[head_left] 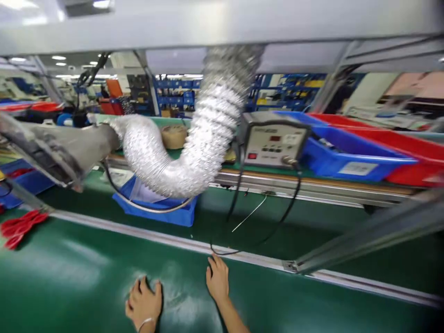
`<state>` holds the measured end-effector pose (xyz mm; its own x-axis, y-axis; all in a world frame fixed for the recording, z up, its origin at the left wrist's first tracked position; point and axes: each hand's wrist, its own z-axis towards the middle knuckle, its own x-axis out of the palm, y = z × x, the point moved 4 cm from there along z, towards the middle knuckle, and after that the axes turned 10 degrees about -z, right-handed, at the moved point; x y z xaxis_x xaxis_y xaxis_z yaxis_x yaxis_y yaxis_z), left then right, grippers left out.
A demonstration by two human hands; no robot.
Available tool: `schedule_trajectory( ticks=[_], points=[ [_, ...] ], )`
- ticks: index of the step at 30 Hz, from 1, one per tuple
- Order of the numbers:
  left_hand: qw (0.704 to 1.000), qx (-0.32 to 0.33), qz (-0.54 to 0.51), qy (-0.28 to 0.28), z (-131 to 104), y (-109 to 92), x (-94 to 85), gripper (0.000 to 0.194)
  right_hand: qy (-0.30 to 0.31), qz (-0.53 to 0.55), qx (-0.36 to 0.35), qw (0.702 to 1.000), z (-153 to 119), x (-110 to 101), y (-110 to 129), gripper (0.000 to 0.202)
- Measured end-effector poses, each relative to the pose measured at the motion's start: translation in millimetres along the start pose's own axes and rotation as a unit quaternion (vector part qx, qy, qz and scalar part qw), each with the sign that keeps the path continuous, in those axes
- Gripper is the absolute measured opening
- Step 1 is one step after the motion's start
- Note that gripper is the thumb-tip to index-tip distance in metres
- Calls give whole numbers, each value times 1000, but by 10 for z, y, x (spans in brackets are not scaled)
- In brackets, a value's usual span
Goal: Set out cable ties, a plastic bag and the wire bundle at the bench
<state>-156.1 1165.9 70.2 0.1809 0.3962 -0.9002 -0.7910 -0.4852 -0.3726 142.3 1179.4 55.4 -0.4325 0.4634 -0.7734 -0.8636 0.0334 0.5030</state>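
Green mat [69, 277] under both my hands: left hand [144, 303] loosely curled, empty; right hand [218, 280] flat, released, near black cable [222, 252]. Best w/ palms steady, off cable.

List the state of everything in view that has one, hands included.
left hand: curled, resting on the green mat, holding nothing visible
right hand: flat on the mat, fingers near the black cable, empty
foil duct: bent in a U, hanging down over the bench
control box: red display lit, cables plugged in
blue tray: under the duct, holds a clear bag
red cutters: lying on the mat, untouched
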Motion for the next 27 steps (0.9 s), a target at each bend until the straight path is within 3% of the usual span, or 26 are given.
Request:
schedule_trajectory(
  ticks=[4,7,10,12,13,15,17,21,24,27],
  points=[
    [999,-31,-16,-11,181,50,200,56,-32,74,48,996,101,51,-5,36],
    [998,8,-66,4,109,-248,165,52,-50,147,110,982,222,-87,-6,30],
    [973,122,-191,44,-80,-817,114,51,-64,223,171,957,423,-242,-38,31],
    [937,144,-306,82,-168,-1240,148,49,-70,269,214,936,614,-295,-104,38],
    [909,138,-376,120,-183,-1466,202,48,-75,286,234,926,727,-306,-150,43],
    [836,61,-503,212,-147,-1906,386,46,-87,305,269,910,980,-306,-265,52],
    [813,24,-528,245,-30,-2331,564,40,-93,305,295,901,1239,-288,-390,57],
    [818,-11,-519,247,295,-2893,863,46,-83,293,321,897,1621,-227,-566,65],
    [830,-6,-503,243,473,-3046,989,56,-70,284,301,908,1743,-151,-574,69],
    [843,17,-478,247,584,-3118,1079,62,-41,231,217,947,1823,-35,-489,85]
  ],
)
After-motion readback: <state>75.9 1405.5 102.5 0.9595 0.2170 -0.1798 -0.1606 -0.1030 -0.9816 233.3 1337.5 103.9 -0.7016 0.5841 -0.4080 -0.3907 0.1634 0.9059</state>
